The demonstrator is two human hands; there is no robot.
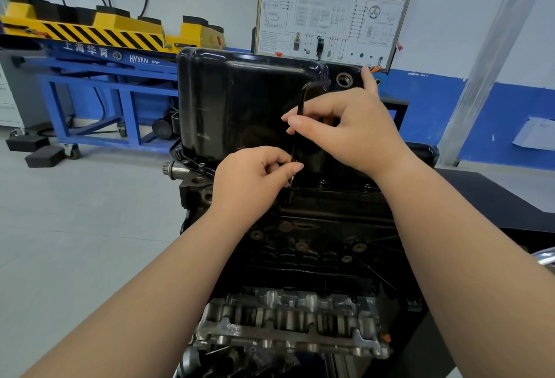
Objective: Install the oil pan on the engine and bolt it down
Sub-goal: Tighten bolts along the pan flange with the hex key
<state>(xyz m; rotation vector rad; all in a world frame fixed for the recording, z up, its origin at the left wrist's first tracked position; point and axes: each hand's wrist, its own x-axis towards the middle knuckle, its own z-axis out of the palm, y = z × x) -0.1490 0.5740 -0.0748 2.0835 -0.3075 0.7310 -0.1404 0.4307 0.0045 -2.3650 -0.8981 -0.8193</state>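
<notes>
The black oil pan (240,101) sits on top of the upturned engine (315,245), its drain hole (344,79) at the far right corner. A black L-shaped hex key (301,98) stands upright at the pan's near flange. My right hand (348,128) pinches the key's upper shaft. Lower down, my left hand (255,179) pinches the shaft close to the flange. The key's tip and the bolt under it are hidden by my fingers. Bolt heads (322,181) show along the near flange.
A blue and yellow lift stand (99,56) stands to the back left on the grey floor. Behind the engine is a wiring training board (330,8). The silver cylinder head (288,323) is at the engine's near bottom. A black stand surface (492,200) lies at right.
</notes>
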